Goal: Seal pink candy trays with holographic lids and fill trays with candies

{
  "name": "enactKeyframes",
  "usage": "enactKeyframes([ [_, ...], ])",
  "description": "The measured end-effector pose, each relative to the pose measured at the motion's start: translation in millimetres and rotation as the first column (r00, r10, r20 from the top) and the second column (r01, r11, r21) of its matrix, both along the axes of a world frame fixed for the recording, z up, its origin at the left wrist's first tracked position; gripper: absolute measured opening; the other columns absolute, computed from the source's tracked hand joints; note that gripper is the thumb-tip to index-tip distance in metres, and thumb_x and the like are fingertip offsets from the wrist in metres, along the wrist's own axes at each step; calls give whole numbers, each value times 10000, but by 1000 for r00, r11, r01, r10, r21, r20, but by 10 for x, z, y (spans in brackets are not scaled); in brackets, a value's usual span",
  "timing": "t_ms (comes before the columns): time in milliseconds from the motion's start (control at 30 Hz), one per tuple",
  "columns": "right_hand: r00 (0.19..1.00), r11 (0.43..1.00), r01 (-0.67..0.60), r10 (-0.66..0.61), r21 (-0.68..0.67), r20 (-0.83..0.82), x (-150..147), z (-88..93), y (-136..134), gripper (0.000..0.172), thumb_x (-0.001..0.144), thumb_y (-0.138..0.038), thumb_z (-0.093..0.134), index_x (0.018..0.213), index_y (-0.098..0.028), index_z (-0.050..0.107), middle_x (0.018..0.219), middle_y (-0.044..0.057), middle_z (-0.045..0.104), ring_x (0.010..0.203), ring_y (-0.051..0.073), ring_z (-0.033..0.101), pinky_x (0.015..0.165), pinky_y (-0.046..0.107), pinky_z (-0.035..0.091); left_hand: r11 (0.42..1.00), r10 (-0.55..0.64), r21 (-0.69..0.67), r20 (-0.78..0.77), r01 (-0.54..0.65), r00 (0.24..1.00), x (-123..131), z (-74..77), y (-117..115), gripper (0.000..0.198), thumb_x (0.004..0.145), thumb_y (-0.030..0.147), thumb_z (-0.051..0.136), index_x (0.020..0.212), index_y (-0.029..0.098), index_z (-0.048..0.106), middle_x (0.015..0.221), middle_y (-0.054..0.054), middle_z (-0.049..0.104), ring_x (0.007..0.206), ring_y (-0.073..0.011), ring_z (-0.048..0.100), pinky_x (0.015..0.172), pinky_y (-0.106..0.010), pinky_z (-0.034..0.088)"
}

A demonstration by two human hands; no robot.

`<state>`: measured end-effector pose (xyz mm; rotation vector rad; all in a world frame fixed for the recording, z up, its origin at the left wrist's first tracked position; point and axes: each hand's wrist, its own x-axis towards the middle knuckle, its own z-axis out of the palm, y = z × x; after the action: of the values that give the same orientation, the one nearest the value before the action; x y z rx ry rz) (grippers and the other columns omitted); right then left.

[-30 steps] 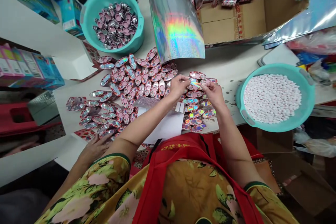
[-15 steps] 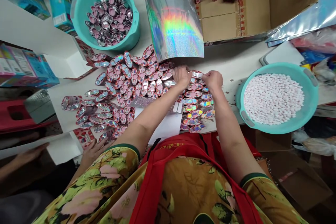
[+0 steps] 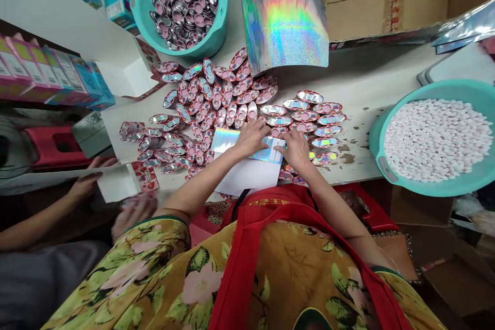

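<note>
Holographic strip (image 3: 226, 139) is lying at near edge of table (image 3: 359, 82), oval tins (image 3: 216, 98) crowding its far side | left hand (image 3: 251, 136) is pressing it, fingers spread | right hand (image 3: 297, 147) is touching it, grip unclear | strip is shimmering blue-silver

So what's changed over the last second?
Both hands drew back from the far ovals toward the body. The left hand now presses the small foil sheet and the right hand touches its right end. Ovals and bowls stayed put.
</note>
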<state>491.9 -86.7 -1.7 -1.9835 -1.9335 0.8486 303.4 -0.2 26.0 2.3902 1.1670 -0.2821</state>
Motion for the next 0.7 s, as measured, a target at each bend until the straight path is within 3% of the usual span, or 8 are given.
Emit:
enactKeyframes([
  [100, 998, 998, 58, -58, -2, 35, -110, -96, -56, 194, 931, -359, 703, 1057, -213, 726, 1108, 135, 667, 1086, 327, 534, 913, 435, 445, 997, -23, 77, 7, 23, 1000, -89, -125, -208, 384, 871, 314, 763, 1242, 236, 707, 1230, -137, 656, 1157, -333, 551, 976, -469, 406],
  [300, 996, 996, 87, -87, 12, 28, -73, -142, 2, 150, 964, -356, 653, 990, -229, 727, 1066, 114, 677, 1064, 316, 534, 897, 426, 431, 986, -106, 137, 103, 91, 989, -146, -253, -337, 401, 983, 263, 595, 1383, 249, 625, 1271, -159, 669, 1158, -310, 564, 939, -447, 406],
  [467, 993, 994, 109, -109, 5, 35, -88, -112, -15, 146, 950, -348, 673, 999, -224, 730, 1068, 113, 685, 1065, 318, 534, 897, 424, 429, 985, -126, 139, 145, 106, 981, -220, -312, -459, 262, 1028, 252, 506, 1204, 221, 698, 1388, -144, 644, 1234, -290, 563, 949, -428, 414],
  [567, 994, 994, 106, -106, 8, 23, -87, -109, -19, 136, 938, -331, 688, 1000, -219, 733, 1082, 120, 686, 1066, 321, 533, 899, 428, 430, 993, -110, 73, 236, 95, 965, -294, -232, -590, 222, 1028, 270, 505, 1024, 195, 715, 1373, -132, 659, 1281, -280, 556, 984, -431, 425],
  [633, 994, 994, 106, -106, -5, 27, -89, -115, -14, 139, 936, -327, 689, 1006, -215, 733, 1090, 125, 685, 1074, 323, 531, 901, 429, 431, 995, -88, -5, 374, 97, 923, -341, -74, -692, 235, 1028, 267, 493, 958, 201, 707, 1257, -117, 716, 1224, -256, 602, 977, -419, 446],
  [700, 994, 994, 107, -106, -28, 35, -98, -121, -4, 149, 931, -325, 694, 1015, -209, 733, 1098, 130, 684, 1089, 325, 532, 911, 431, 433, 995, 41, -102, 540, 17, 841, -352, 154, -774, 216, 1015, 287, 523, 919, 218, 705, 1069, -89, 760, 1082, -227, 669, 936, -393, 482],
])
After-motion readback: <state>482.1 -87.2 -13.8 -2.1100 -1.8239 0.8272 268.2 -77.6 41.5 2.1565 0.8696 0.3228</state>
